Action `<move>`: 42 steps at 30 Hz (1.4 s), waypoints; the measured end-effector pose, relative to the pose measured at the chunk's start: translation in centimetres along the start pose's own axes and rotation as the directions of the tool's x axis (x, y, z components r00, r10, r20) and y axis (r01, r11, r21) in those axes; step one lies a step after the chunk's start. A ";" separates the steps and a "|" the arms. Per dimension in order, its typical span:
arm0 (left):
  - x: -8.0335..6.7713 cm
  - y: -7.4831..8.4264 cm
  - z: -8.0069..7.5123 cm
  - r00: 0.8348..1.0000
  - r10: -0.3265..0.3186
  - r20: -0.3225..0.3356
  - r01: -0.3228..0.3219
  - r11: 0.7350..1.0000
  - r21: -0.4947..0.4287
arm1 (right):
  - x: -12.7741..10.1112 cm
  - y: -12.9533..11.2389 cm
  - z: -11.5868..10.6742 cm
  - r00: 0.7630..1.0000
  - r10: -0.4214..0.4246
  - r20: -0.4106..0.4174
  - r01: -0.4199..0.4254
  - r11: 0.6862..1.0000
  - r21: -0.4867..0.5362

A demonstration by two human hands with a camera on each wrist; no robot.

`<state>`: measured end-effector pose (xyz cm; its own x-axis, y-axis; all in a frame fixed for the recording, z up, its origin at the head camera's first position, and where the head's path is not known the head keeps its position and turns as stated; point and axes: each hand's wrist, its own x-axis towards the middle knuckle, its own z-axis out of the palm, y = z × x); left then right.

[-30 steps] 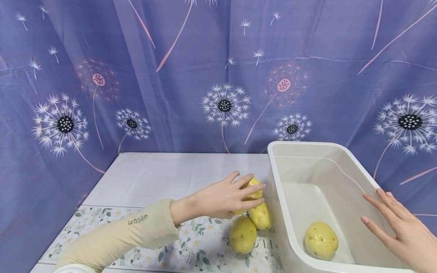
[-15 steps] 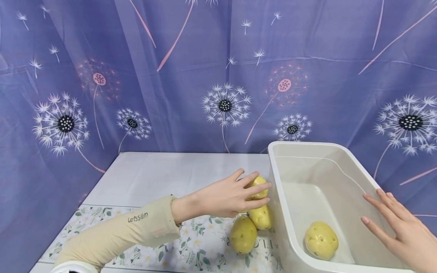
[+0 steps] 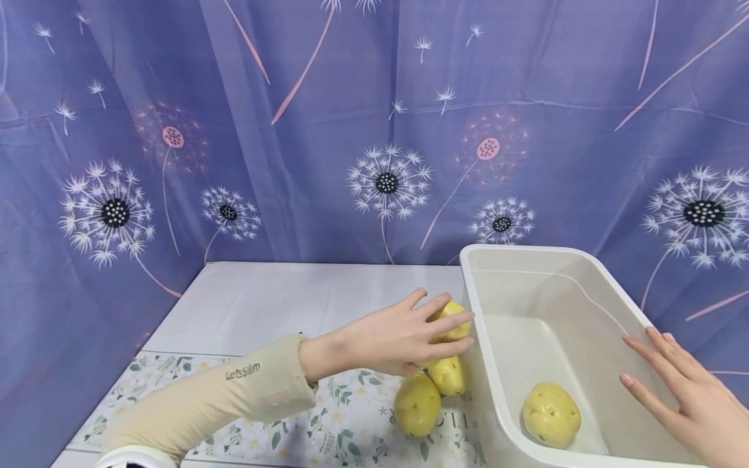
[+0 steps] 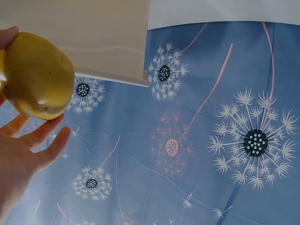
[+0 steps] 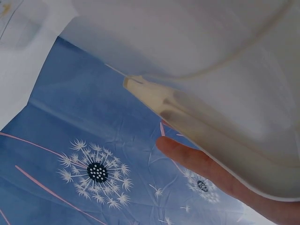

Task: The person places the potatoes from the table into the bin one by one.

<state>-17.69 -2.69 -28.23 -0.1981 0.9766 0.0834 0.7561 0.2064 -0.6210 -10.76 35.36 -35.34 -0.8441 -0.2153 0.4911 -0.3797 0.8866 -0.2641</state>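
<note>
In the left wrist view a yellow potato sits between the thumb and fingers of my left hand, which grips it from above, right beside the tub's left wall. Two more potatoes lie below this hand on the table, one close to the tub and another nearer me. The pale tub has one potato on its floor at the near end. My right hand rests on the tub's right rim with its fingers extended; in the right wrist view a finger runs along the outer side.
A white table carries a floral-printed strip across its near part. Behind and to the left hangs a purple curtain with dandelion prints. The tub's far end stands close to the curtain.
My left hand has moved slightly right with the potato, its fingertips now overlapping the tub's left rim. The right hand, the tub and the potato in it have stayed put.
</note>
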 end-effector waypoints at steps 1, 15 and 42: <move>0.1 0.0 0.0 1.000 -0.003 -0.002 0.003 1.000 0.001 | 0.0 0.0 0.0 1.000 0.000 0.001 0.000 1.000 0.000; 1.9 -0.9 -0.5 0.997 -0.021 -0.070 0.019 1.000 -0.023 | 0.0 0.0 0.0 1.000 0.012 -0.004 -0.012 1.000 -0.013; 5.2 -1.7 -1.5 1.000 -0.020 -0.007 0.020 1.000 -0.020 | -0.1 0.1 0.0 1.000 0.004 -0.005 -0.004 1.000 -0.016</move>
<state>-19.06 2.10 -25.59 -0.2089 0.9727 0.1008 0.7645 0.2267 -0.6034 -10.70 35.48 -35.41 -0.8438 -0.2097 0.4939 -0.3701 0.8940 -0.2528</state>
